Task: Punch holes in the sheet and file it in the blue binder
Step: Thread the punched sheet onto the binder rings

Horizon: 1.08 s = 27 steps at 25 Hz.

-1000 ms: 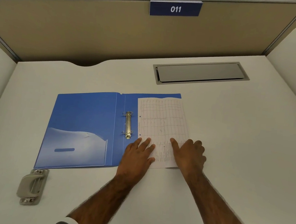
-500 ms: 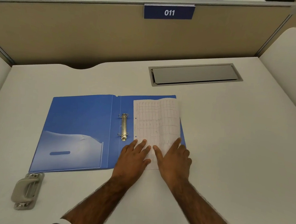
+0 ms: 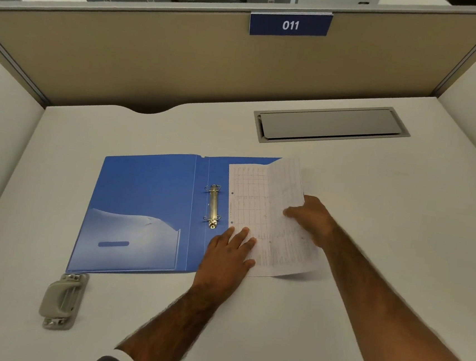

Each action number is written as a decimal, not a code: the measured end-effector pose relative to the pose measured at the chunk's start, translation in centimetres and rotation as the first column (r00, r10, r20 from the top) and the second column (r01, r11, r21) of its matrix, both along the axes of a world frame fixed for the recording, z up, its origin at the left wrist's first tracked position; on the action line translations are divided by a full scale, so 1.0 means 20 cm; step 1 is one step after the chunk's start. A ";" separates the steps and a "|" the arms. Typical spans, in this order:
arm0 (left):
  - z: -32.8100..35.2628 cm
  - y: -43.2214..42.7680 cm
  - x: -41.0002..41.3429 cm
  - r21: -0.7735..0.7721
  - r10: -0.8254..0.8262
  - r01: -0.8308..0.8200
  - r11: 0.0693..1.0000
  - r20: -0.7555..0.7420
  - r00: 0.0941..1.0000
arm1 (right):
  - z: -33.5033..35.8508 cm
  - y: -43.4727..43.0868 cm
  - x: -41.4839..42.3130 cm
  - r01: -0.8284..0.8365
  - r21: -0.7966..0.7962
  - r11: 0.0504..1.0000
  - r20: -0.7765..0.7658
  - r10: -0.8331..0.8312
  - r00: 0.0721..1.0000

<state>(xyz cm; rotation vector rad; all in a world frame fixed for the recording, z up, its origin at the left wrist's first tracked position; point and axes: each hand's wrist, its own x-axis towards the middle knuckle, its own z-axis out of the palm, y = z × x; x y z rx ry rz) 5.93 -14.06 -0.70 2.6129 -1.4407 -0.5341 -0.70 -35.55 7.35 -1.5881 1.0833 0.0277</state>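
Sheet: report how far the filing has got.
Done: the sheet has two holes along its left edge; the punch sits aside. In hand: left hand presses its near corner, right hand grips its raised right edge. Left: holes lie beside the rings, not on them; binder lies open.

At my 12 o'clock, a blue plate (image 3: 290,24) on the top edge of the beige partition (image 3: 184,64) reads "011" in white digits. The sheet (image 3: 248,198) in front of me carries a printed grid and fine print, too small for me to read
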 end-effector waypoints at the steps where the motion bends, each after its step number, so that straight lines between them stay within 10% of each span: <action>1: 0.01 0.00 0.00 -0.003 0.007 -0.007 1.000 -0.013 1.000 | 0.01 0.01 0.01 -0.040 -0.056 0.998 -0.022 0.038 0.999; 5: 0.15 -0.02 0.07 -0.312 0.232 -0.291 0.905 -0.211 0.949 | 0.09 -0.01 -0.08 -0.042 -0.059 0.997 0.135 0.050 0.990; 10: 0.48 -0.10 0.33 -0.314 0.113 -0.720 0.619 -0.871 0.478 | 0.18 -0.02 -0.22 -0.013 0.056 0.998 0.392 -0.010 0.920; 16: 0.63 -0.14 0.33 -0.528 -0.048 -0.666 0.527 -0.801 0.597 | 0.20 0.03 -0.21 0.054 -0.093 0.994 0.468 -0.005 0.884; 20: 0.54 -0.18 0.25 -0.449 0.071 -0.625 0.638 -0.774 0.629 | 0.16 0.07 -0.18 0.043 -0.150 0.988 0.362 0.014 0.932; 27: 0.47 -0.08 0.37 -0.362 0.254 -0.776 0.517 -0.800 0.543 | 0.21 0.08 -0.11 0.039 -0.432 0.901 0.300 0.103 0.949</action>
